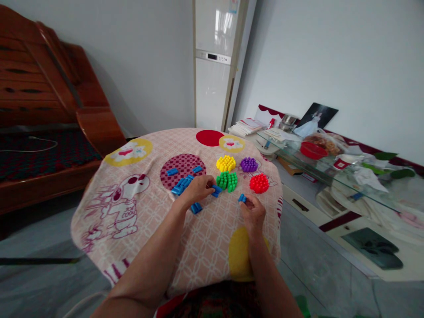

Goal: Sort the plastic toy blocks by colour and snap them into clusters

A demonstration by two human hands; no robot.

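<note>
My left hand (198, 189) rests on the patterned cloth (149, 212), fingers pinched on a small blue block (217, 191) beside the green cluster (227, 181). My right hand (253, 212) is closed on another small blue block (242, 198) below the red cluster (259, 183). A yellow cluster (225, 163) and a purple cluster (249, 164) lie farther back. Loose blue blocks (181, 184) lie left of my left hand, one (196, 207) just under its wrist and two (172, 171) on the dark red circle.
The round table's cloth has cartoon prints. At right stands a glass-topped low table (331, 176) crowded with papers, a red bowl (313, 150) and a photo. A wooden bench (49, 132) is at left, a tall white air conditioner (215, 62) behind.
</note>
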